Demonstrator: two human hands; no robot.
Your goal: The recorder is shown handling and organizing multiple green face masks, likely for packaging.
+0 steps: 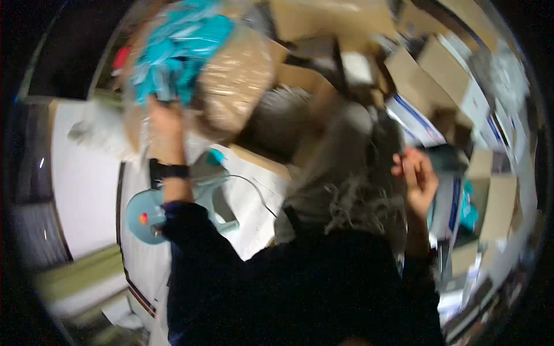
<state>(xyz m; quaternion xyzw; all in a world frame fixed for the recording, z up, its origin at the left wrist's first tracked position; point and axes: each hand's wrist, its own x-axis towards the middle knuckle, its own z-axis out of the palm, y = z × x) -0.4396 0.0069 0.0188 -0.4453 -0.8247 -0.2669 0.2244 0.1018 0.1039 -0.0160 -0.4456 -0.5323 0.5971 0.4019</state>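
My left hand point(166, 128) reaches up at the far left to a pile of teal pieces point(187, 43), which look like soft fabric or gloves. They lie in a clear plastic bag point(236, 86) beside a brown surface seen through the film. A small dark thing shows at my left fingertips; blur and the teal pile hide the fingers and any grip. My right hand point(418, 176) is raised over the right side, fingers loosely bent and somewhat apart, with nothing visible in them. A dark band point(170, 170) circles my left wrist.
An open cardboard box point(259, 155) with clear plastic inside stands beyond my legs. Several open cartons point(430, 75) crowd the right, one holding teal pieces point(468, 207). A light-blue plastic stool point(144, 216) is below my left forearm; a thin dark cable point(254, 185) crosses the pale floor.
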